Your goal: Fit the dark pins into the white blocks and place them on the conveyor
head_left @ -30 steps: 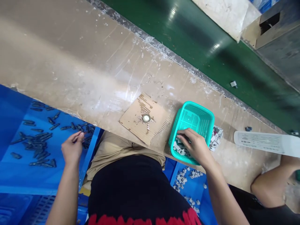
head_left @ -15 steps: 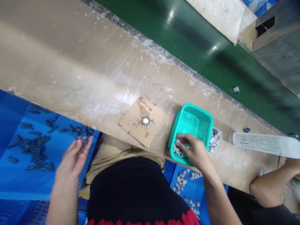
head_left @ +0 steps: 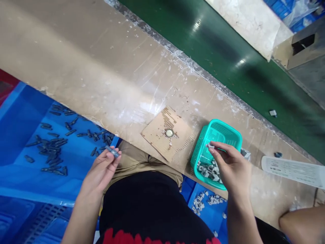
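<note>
My left hand (head_left: 101, 170) is closed in a pinch on a small dark pin (head_left: 112, 151), held over the right edge of a blue tray (head_left: 22, 189) strewn with several more dark pins (head_left: 52, 145). My right hand (head_left: 230, 165) hovers over a teal basket (head_left: 220, 131) and pinches a small grey block (head_left: 210, 146) between thumb and fingers. More grey blocks (head_left: 207, 170) lie in the basket's near end. A cardboard square (head_left: 162, 144) with a round metal disc (head_left: 169, 133) lies on the bench between both hands.
The worn brown bench (head_left: 88, 74) runs diagonally, with a green conveyor belt (head_left: 228, 57) behind it. A white printed strip (head_left: 291, 168) lies at right. Another person's arm (head_left: 302, 223) shows at bottom right. Grey blocks lie in a blue bin (head_left: 203, 200) under the bench.
My left hand has closed on a dark pin and drawn it away from the tray toward my lap. My right hand has risen out of the basket with a grey block pinched.
</note>
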Action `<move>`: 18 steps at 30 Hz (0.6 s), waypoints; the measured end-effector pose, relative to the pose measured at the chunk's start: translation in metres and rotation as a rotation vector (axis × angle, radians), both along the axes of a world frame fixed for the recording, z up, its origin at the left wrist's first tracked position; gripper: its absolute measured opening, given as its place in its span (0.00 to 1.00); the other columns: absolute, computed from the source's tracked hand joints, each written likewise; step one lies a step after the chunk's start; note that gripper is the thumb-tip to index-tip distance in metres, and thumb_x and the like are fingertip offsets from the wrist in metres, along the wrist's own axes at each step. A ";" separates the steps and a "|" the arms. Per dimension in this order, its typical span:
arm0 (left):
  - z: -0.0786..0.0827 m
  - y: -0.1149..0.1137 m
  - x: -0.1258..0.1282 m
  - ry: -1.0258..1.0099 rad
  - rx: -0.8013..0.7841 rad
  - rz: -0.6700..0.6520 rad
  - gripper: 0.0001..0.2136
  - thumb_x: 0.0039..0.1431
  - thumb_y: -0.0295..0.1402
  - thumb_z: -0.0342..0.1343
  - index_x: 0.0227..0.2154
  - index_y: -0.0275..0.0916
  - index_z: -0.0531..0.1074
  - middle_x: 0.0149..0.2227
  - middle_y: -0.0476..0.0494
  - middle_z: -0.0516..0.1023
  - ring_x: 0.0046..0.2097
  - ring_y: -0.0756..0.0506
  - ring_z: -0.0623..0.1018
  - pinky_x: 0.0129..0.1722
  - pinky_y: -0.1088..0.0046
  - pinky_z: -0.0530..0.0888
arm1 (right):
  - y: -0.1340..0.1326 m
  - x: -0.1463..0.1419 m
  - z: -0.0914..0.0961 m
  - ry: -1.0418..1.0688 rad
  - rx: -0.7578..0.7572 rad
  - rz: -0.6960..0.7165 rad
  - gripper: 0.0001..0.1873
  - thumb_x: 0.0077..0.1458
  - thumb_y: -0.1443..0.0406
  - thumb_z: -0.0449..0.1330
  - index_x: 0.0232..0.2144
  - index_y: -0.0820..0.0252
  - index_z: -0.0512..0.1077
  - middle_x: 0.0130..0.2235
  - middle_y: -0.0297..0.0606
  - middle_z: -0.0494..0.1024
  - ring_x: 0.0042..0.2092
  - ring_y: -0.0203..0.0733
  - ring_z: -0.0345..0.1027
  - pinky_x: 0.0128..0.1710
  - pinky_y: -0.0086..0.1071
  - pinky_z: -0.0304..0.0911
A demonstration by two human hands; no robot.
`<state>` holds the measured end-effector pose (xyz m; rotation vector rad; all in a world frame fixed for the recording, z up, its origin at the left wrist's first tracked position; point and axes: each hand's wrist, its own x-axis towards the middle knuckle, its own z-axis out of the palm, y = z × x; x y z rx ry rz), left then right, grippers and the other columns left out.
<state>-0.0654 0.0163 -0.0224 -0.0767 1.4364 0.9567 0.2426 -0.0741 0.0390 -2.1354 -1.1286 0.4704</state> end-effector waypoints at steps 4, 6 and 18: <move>-0.001 -0.004 0.010 -0.170 0.069 -0.115 0.07 0.47 0.16 0.60 0.24 0.34 0.76 0.25 0.47 0.78 0.29 0.52 0.79 0.29 0.85 0.77 | 0.031 -0.032 0.004 -0.043 0.142 0.265 0.09 0.55 0.66 0.60 0.40 0.54 0.75 0.42 0.37 0.78 0.45 0.41 0.72 0.47 0.38 0.67; -0.003 -0.005 0.014 -0.261 0.119 -0.202 0.07 0.42 0.19 0.65 0.27 0.33 0.77 0.27 0.46 0.79 0.31 0.51 0.79 0.32 0.84 0.77 | 0.045 -0.044 -0.001 -0.112 0.116 0.356 0.10 0.55 0.67 0.60 0.41 0.55 0.74 0.41 0.36 0.78 0.43 0.40 0.72 0.45 0.36 0.68; 0.001 -0.013 0.032 -0.418 0.216 -0.412 0.12 0.40 0.29 0.70 0.31 0.34 0.78 0.29 0.45 0.80 0.34 0.48 0.80 0.37 0.78 0.78 | 0.077 -0.060 -0.026 -0.171 -0.049 0.443 0.09 0.51 0.66 0.63 0.36 0.58 0.69 0.36 0.37 0.79 0.36 0.40 0.75 0.34 0.31 0.71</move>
